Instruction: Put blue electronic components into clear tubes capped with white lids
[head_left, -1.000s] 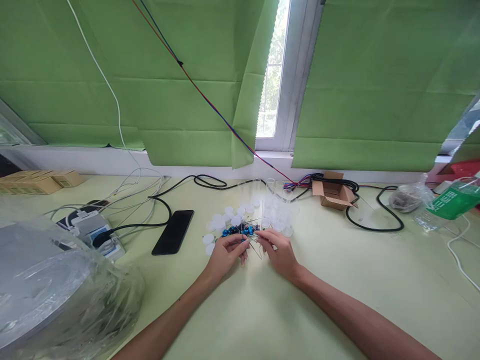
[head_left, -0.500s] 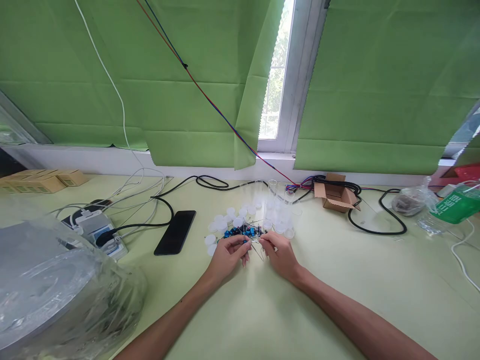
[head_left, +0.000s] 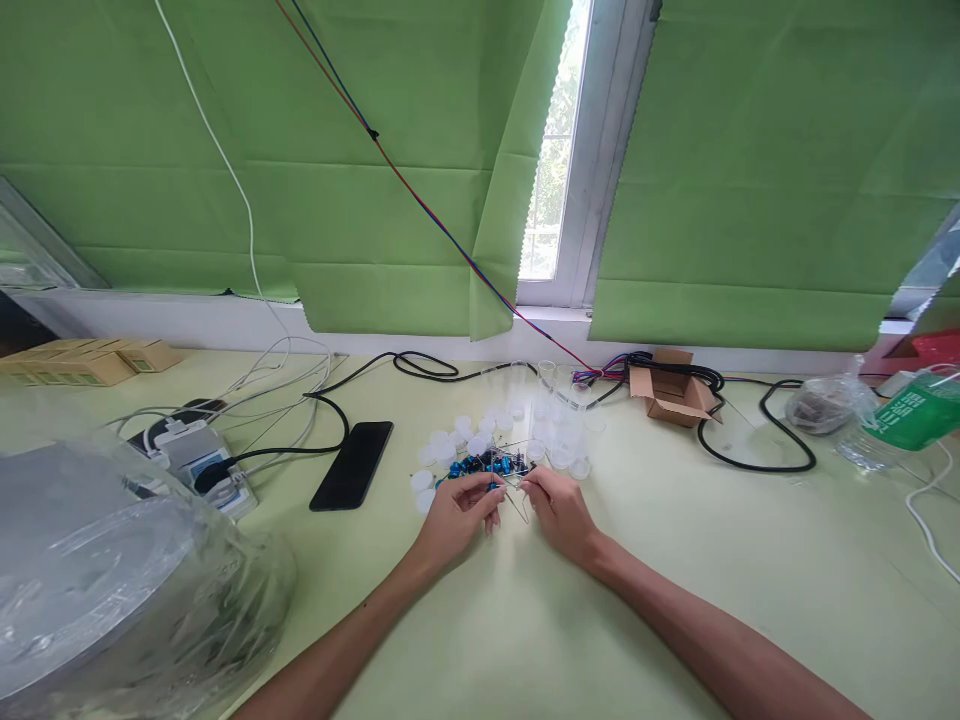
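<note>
In the head view, my left hand point(head_left: 456, 512) is closed in a pinch on a small blue part with thin wire legs point(head_left: 493, 486). Opposite it, my right hand point(head_left: 561, 508) pinches with thumb and forefinger at thin metal wire; its far end is too fine to follow. Thin bent wires point(head_left: 517, 508) stick out between the two hands. Just beyond the fingers lies a pile of small blue and black parts with wire legs point(head_left: 474, 464). Round whitish plastic caps point(head_left: 422, 482) lie around that pile, and clear plastic tubes point(head_left: 546, 378) stand behind it.
A black phone point(head_left: 351, 466) lies left of the hands, near a power strip point(head_left: 202, 465) with cables. A bulky plastic-wrapped object point(head_left: 135, 600) fills the lower left. Back right are an open cardboard box point(head_left: 675, 408), black cable point(head_left: 757, 467) and a bottle point(head_left: 900, 420).
Both hands stay in almost the same place, still pinching. The wires between them have shifted very slightly; the whole view has moved a little.
</note>
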